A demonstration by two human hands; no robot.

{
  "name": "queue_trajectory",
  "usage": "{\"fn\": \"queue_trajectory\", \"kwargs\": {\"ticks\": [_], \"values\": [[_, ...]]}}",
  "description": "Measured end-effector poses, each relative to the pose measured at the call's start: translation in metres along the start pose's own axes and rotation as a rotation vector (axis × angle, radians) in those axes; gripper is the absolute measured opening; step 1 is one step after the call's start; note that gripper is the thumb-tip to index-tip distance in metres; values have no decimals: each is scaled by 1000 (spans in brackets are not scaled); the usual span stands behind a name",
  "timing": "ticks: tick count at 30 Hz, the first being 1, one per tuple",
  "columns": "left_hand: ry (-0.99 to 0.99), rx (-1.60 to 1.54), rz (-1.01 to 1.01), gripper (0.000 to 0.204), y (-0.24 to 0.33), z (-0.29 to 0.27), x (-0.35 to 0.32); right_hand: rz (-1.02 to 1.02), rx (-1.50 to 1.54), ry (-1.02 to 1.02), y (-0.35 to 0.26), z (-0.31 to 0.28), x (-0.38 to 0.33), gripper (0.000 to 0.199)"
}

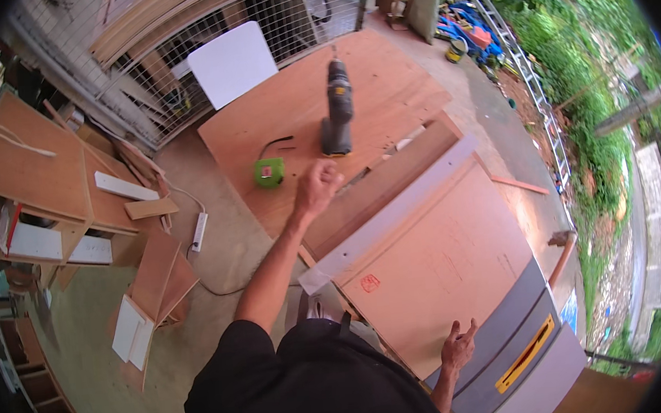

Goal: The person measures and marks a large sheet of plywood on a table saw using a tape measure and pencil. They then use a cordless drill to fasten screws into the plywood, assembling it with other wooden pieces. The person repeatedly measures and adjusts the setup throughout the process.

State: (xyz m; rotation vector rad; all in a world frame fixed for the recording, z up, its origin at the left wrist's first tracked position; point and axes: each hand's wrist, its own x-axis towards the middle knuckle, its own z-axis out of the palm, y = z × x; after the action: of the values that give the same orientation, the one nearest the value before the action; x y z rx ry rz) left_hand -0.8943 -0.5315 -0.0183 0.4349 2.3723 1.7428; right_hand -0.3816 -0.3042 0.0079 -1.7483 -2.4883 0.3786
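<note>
My left hand point(319, 188) is raised with its fingers curled in, over the near edge of a reddish plywood board point(381, 68). Whatever those fingers may hold is hidden. Just beyond it, a dark cordless drill point(337, 107) rests on the board, its bit pointing away from me. Left of the drill is a green tape measure point(268, 172) with a black curved piece beside it. My right hand point(459, 347) has its fingers apart, above a wooden panel point(422, 269) bearing a red stamp. A long white-faced strip point(390, 215) runs along that panel's far edge.
Beside my right hand lies a grey saw table point(479, 382) with a yellow insert point(524, 353). Wooden cabinet parts point(36, 161) stand at left, near a white power strip point(200, 232) and its cord. A white panel point(233, 64) leans on the wire fence; a ladder point(528, 79) lies at right.
</note>
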Motion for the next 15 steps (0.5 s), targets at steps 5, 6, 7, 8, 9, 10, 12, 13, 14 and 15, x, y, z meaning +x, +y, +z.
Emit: {"fn": "queue_trajectory", "kwargs": {"ticks": [5, 6, 7, 8, 9, 10, 12, 13, 14, 15], "values": [[-65, 46, 84, 23, 4, -25, -28, -185, 40, -72, -76, 20, -3, 60], [-44, 20, 79, 22, 2, -31, -34, -239, 60, -72, -94, 22, -3, 59], [-33, -12, 50, 22, 1, -35, -39, -252, 60, -94, -114, 23, -4, 58], [-21, -39, 21, 23, -1, -41, -46, -300, 135, -127, -138, 23, -1, 56], [-17, -61, -22, 23, -2, -47, -52, -267, 170, -201, -167, 26, 2, 55], [-50, -58, -71, 28, -3, -53, -58, -377, 261, -220, -202, 30, 4, 52], [-176, -84, -102, 42, -2, -66, -71, -539, 429, -287, -278, 40, 10, 48], [-245, -83, -137, 50, 1, -68, -77, -641, 531, -330, -315, 44, 10, 42], [-319, -291, -175, 59, 6, -67, -83, -632, 658, -405, -352, 50, 10, 38], [-385, -482, -229, 69, 11, -67, -91, -547, 803, -491, -387, 56, 8, 39]]}}
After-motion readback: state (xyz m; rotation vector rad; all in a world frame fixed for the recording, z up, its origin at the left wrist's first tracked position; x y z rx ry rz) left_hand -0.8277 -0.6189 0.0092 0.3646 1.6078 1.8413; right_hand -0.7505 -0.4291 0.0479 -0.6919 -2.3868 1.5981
